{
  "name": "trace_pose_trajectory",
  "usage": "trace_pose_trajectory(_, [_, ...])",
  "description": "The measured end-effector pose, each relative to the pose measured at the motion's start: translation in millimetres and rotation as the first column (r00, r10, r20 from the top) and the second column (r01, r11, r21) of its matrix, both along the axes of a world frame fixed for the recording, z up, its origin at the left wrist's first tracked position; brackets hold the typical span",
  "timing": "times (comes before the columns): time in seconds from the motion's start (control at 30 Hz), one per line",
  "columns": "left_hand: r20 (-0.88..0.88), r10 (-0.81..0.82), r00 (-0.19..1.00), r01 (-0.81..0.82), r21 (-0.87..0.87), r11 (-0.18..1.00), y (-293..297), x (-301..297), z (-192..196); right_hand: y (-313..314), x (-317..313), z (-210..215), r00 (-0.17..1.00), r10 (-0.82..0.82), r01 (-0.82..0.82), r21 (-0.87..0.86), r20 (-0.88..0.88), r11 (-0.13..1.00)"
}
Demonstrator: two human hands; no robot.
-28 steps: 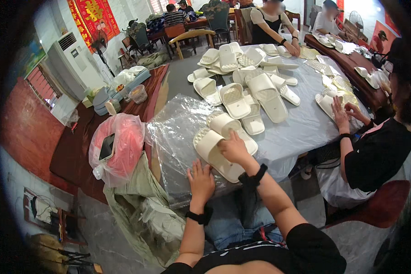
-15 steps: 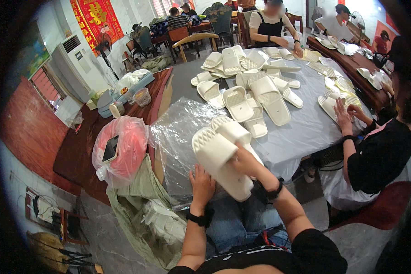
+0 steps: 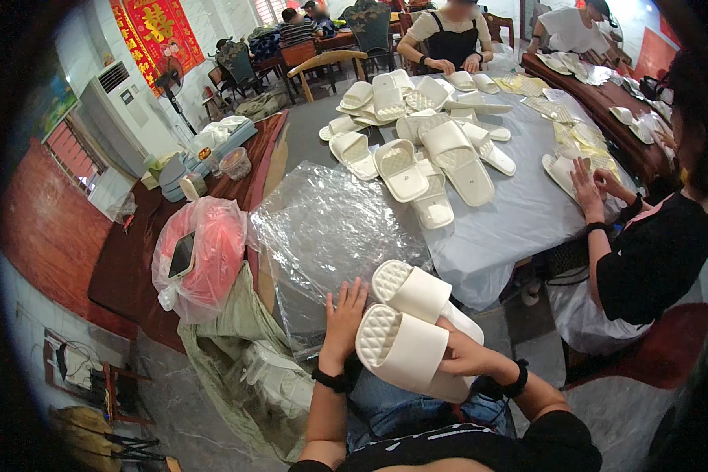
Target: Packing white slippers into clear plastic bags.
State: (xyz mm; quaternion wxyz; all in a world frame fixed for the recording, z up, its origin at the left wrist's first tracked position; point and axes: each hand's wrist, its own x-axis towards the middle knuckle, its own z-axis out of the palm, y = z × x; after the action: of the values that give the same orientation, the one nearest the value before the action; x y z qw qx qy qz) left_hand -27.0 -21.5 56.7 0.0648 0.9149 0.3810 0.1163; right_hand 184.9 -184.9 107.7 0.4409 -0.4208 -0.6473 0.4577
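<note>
A pair of cream-white slide slippers (image 3: 411,344) is in my right hand (image 3: 466,351), one behind the other, above my lap at the table's near edge. My right fingers reach under the strap of the nearer slipper, so their tips are hidden. Just left of the slipper toes, my left hand (image 3: 343,318) holds nothing, its fingers outstretched at the edge of a clear plastic sheet (image 3: 322,228). Beyond the sheet lies a heap of similar slippers (image 3: 452,157) on the grey-covered table (image 3: 511,224).
Left of the sheet sits a pink plastic bag (image 3: 212,267) with a phone (image 3: 182,253) on top. Below it hangs a pale green sack (image 3: 240,354). A co-worker at right (image 3: 645,259) handles a slipper; another person (image 3: 448,39) works at the far end.
My right hand has brought the slippers down and closer to my body, turning them so their toes point more to the left. My left hand stays near the sheet's edge.
</note>
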Motion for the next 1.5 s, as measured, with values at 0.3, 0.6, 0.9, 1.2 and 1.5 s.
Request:
trace_pose_trajectory(0.3, [0.344, 0.077, 0.936, -0.031, -0.136, 0.990, 7.5, -3.1, 0.8, -5.4, -1.7, -4.7, 0.996, 0.077, -0.076, -0.021, 0.047, 0.997])
trace_pose_trajectory(0.6, [0.480, 0.212, 0.851, -0.247, 0.011, 0.969, 7.7, -6.9, 7.9, -2.9, -0.6, -10.1, 0.985, 0.040, -0.055, 0.083, 0.169, 0.995])
trace_pose_trajectory(0.9, [0.616, 0.154, 0.773, -0.115, -0.102, 0.988, -13.1, 1.5, 32.2, 7.2, -9.8, -1.6, 0.906, -0.191, 0.156, 0.122, 0.378, 0.980])
trace_pose_trajectory(1.2, [0.711, 0.161, 0.685, -0.077, -0.149, 0.986, -23.2, 3.3, 35.5, 31.6, -15.2, 4.1, 0.800, -0.407, 0.308, 0.280, 0.440, 0.909])
trace_pose_trajectory(1.5, [0.630, -0.014, 0.776, 0.067, -0.060, 0.996, -35.2, 13.1, 38.2, 69.2, -35.7, -15.7, 0.639, -0.485, 0.365, 0.320, 0.597, 0.875])
